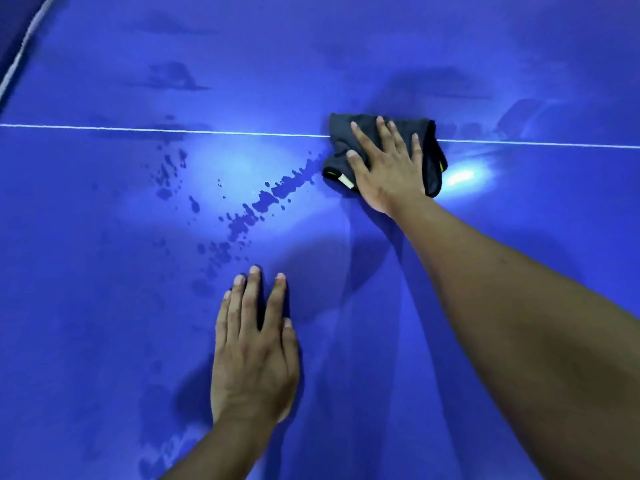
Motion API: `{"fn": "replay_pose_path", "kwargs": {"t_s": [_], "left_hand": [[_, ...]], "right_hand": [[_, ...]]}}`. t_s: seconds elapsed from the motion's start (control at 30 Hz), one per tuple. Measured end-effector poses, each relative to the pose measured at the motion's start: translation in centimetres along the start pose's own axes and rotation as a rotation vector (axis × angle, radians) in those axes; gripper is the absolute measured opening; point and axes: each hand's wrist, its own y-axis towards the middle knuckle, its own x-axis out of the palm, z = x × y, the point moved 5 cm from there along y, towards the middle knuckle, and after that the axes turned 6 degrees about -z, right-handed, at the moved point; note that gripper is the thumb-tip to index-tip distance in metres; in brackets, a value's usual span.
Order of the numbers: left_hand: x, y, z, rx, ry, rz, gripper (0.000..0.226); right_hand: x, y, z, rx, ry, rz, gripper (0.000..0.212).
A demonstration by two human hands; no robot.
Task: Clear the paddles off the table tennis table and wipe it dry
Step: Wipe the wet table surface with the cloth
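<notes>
Fingers [362, 140] of right hand [388, 171] were spread, pressed flat on dark cloth [346, 128] over white line [173, 130], far right on blue counter [104, 306]. Left hand [254, 358] lay flat near, fingers straight, slightly apart. Water drops [273, 195] sat left of cloth.

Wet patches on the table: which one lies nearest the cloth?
The diagonal streak of droplets, which runs right up to the cloth; the scattered drops and the smear beyond the white line lie farther left.
</notes>
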Motion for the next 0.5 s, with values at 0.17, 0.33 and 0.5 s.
{"fn": "replay_pose_path", "kwargs": {"t_s": [0.17, 0.33, 0.5], "left_hand": [[0.4, -0.1, 0.0, 0.005, 0.017, -0.005, 0.06], [0.2, -0.4, -0.1, 0.027, -0.054, 0.041, 0.059], [-0.3, -0.4, -0.8, 0.063, -0.282, 0.098, 0.057]], "right_hand": [[1.5, -4.4, -2.7, -0.021, -0.023, 0.021, 0.057], [3.1, -10.6, -4.4, -0.047, -0.021, 0.028, 0.057], [4.7, -17.7, -5.9, -0.042, -0.026, 0.017, 0.058]]}}
